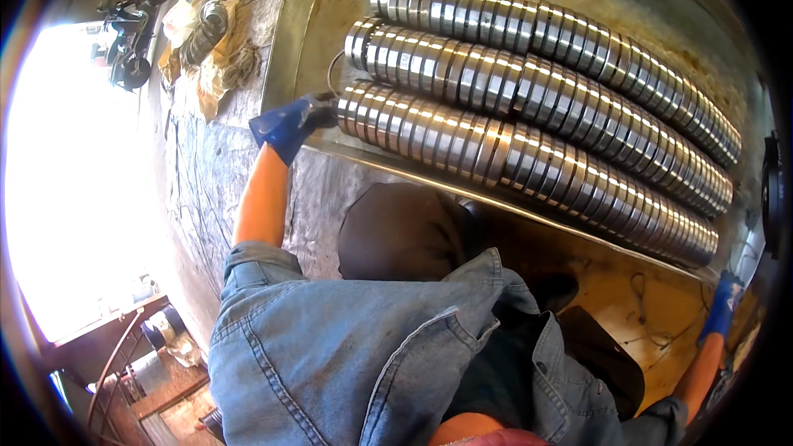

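Three long rows of shiny metal rings lie side by side on a metal tray (289, 41): a far row (471, 12), a middle row (450, 70) and a near row (429, 132). At the left end of the near row is my left hand (285, 125), in a blue glove with dark fingers. Those fingers are bunched against the end ring; what they grip is hidden. A thin curved band (332, 74) rises beside them. My right hand (724, 304), also blue-gloved, reaches to the tray's right front corner, past the near row's right end. Its fingers are too unclear to read.
Left of the tray, a worn grey surface (198, 149) carries crumpled brown paper (211, 87) with a stack of rings (204, 33) on it. A bright opening (74, 182) lies further left. My knee (401, 231) is close under the tray's front edge.
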Demonstrator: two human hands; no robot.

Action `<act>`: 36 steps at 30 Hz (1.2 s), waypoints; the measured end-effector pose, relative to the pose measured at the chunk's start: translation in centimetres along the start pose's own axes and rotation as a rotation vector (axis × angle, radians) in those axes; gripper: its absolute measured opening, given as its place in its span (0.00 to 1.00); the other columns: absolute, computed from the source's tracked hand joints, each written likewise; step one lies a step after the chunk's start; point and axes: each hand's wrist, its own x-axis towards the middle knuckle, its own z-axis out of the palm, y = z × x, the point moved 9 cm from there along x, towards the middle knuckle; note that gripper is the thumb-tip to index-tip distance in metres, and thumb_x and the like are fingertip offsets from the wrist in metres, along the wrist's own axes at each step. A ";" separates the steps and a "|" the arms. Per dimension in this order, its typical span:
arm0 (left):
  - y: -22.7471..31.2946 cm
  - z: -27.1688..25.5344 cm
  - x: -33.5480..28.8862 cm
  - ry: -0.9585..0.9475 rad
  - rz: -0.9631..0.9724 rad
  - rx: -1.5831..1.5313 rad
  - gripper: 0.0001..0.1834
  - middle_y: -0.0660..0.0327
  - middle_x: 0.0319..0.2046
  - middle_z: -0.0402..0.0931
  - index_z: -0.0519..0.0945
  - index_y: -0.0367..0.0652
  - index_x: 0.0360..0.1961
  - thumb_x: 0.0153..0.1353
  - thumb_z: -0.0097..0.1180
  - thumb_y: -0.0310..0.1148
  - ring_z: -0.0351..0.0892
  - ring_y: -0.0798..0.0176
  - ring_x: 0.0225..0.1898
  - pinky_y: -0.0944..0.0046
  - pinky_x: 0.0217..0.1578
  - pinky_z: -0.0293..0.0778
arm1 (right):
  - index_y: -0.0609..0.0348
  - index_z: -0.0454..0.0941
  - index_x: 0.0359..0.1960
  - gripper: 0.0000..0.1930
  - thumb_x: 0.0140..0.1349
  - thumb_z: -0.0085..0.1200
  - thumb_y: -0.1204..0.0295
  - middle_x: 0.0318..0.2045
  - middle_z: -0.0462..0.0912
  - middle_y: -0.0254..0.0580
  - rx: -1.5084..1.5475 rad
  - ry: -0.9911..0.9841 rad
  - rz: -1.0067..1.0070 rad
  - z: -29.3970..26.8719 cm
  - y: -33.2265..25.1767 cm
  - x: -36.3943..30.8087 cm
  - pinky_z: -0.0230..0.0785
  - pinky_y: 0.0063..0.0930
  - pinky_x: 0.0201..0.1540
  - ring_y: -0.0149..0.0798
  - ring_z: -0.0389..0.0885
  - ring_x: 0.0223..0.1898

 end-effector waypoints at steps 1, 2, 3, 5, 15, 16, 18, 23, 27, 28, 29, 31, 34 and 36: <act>-0.5 1.1 -0.6 0.022 0.006 -0.044 0.25 0.56 0.46 0.86 0.77 0.28 0.61 0.70 0.59 0.36 0.87 0.63 0.41 0.68 0.45 0.82 | 0.56 0.84 0.36 0.11 0.68 0.48 0.69 0.33 0.83 0.49 -0.005 0.002 0.001 -0.1 0.1 -0.2 0.74 0.41 0.41 0.47 0.83 0.37; 0.0 2.3 -1.5 0.049 0.003 -0.021 0.25 0.56 0.46 0.86 0.77 0.28 0.61 0.70 0.59 0.36 0.87 0.64 0.41 0.68 0.44 0.82 | 0.56 0.84 0.36 0.11 0.68 0.48 0.68 0.33 0.84 0.49 -0.005 -0.003 0.000 -0.2 0.1 0.0 0.74 0.41 0.42 0.47 0.83 0.37; 0.3 3.5 -2.3 0.074 -0.002 0.012 0.24 0.56 0.46 0.86 0.78 0.28 0.60 0.70 0.59 0.36 0.87 0.64 0.41 0.68 0.44 0.82 | 0.56 0.84 0.36 0.11 0.68 0.49 0.68 0.33 0.84 0.50 -0.005 -0.001 -0.003 -0.1 0.0 0.0 0.75 0.42 0.42 0.47 0.83 0.37; 1.2 5.0 -3.3 0.104 -0.014 0.088 0.23 0.56 0.45 0.86 0.78 0.28 0.59 0.70 0.59 0.36 0.87 0.64 0.40 0.68 0.44 0.82 | 0.56 0.85 0.37 0.11 0.68 0.49 0.68 0.34 0.84 0.50 -0.010 0.002 -0.008 -0.3 0.0 0.2 0.75 0.42 0.42 0.48 0.84 0.38; 6.2 -0.1 1.1 0.215 0.388 0.644 0.16 0.51 0.49 0.85 0.88 0.40 0.45 0.66 0.59 0.39 0.85 0.49 0.44 0.56 0.47 0.81 | 0.56 0.86 0.39 0.13 0.68 0.49 0.66 0.37 0.86 0.53 -0.111 0.056 -0.089 -2.3 -3.0 -1.5 0.76 0.44 0.44 0.51 0.85 0.40; 7.3 0.0 0.2 0.334 0.590 1.301 0.15 0.51 0.49 0.86 0.88 0.40 0.47 0.66 0.59 0.37 0.85 0.47 0.47 0.52 0.50 0.79 | 0.56 0.86 0.39 0.13 0.68 0.49 0.66 0.37 0.86 0.53 -0.158 0.051 -0.082 -3.4 -4.7 -2.1 0.76 0.45 0.44 0.52 0.85 0.41; 3.9 -9.2 2.1 0.308 0.435 0.750 0.18 0.49 0.54 0.84 0.83 0.38 0.55 0.69 0.56 0.35 0.81 0.49 0.57 0.53 0.59 0.75 | 0.56 0.86 0.40 0.13 0.68 0.50 0.65 0.37 0.87 0.54 -0.217 0.039 -0.119 -4.9 -10.8 0.0 0.76 0.45 0.44 0.53 0.86 0.41; 3.6 -1.0 2.3 0.328 0.002 1.643 0.26 0.40 0.56 0.81 0.79 0.50 0.64 0.74 0.42 0.50 0.81 0.39 0.57 0.47 0.57 0.76 | 0.56 0.87 0.41 0.14 0.68 0.50 0.64 0.39 0.88 0.56 -0.253 0.013 0.005 -7.5 -9.5 -3.0 0.77 0.46 0.45 0.54 0.87 0.43; 2.8 0.2 0.4 0.224 0.333 1.605 0.14 0.50 0.32 0.86 0.86 0.40 0.41 0.64 0.57 0.39 0.86 0.44 0.35 0.48 0.36 0.79 | 0.56 0.88 0.40 0.13 0.67 0.51 0.66 0.39 0.89 0.53 -0.632 -0.057 -0.111 -5.1 -9.9 -3.1 0.78 0.46 0.45 0.54 0.88 0.43; 4.4 1.8 -1.6 0.223 0.471 1.489 0.14 0.51 0.30 0.86 0.86 0.40 0.39 0.64 0.57 0.39 0.85 0.47 0.32 0.51 0.34 0.79 | 0.56 0.88 0.38 0.12 0.65 0.52 0.69 0.39 0.90 0.50 -0.917 -0.108 -0.205 -4.5 -11.5 -3.4 0.79 0.46 0.44 0.53 0.89 0.42; 3.7 0.9 -0.6 0.158 0.437 1.506 0.12 0.51 0.30 0.86 0.86 0.39 0.38 0.64 0.57 0.37 0.85 0.52 0.31 0.53 0.33 0.79 | 0.56 0.89 0.41 0.12 0.64 0.52 0.71 0.39 0.91 0.46 -0.995 -0.158 -0.283 -4.4 -12.5 -4.2 0.80 0.45 0.45 0.51 0.90 0.43; 2.0 -1.5 1.1 0.130 0.249 1.200 0.12 0.57 0.34 0.86 0.85 0.37 0.42 0.65 0.58 0.34 0.82 0.63 0.30 0.58 0.30 0.77 | 0.53 0.89 0.41 0.11 0.64 0.54 0.72 0.38 0.91 0.45 -0.952 -0.112 -0.240 -4.5 -12.4 -4.1 0.80 0.44 0.44 0.49 0.90 0.42; 0.7 -3.8 1.8 0.127 0.202 0.707 0.18 0.58 0.40 0.84 0.84 0.36 0.51 0.67 0.59 0.38 0.81 0.65 0.34 0.59 0.33 0.78 | 0.53 0.89 0.41 0.11 0.64 0.54 0.72 0.39 0.91 0.44 -0.952 -0.156 -0.215 -4.8 -12.4 -4.6 0.80 0.44 0.44 0.48 0.91 0.42; -0.1 -4.8 2.4 0.098 0.153 0.927 0.24 0.56 0.44 0.83 0.81 0.35 0.57 0.69 0.58 0.43 0.82 0.62 0.41 0.59 0.39 0.79 | 0.52 0.89 0.41 0.11 0.64 0.54 0.71 0.39 0.91 0.44 -0.974 -0.171 -0.220 -4.0 -11.4 -3.4 0.80 0.44 0.43 0.47 0.91 0.42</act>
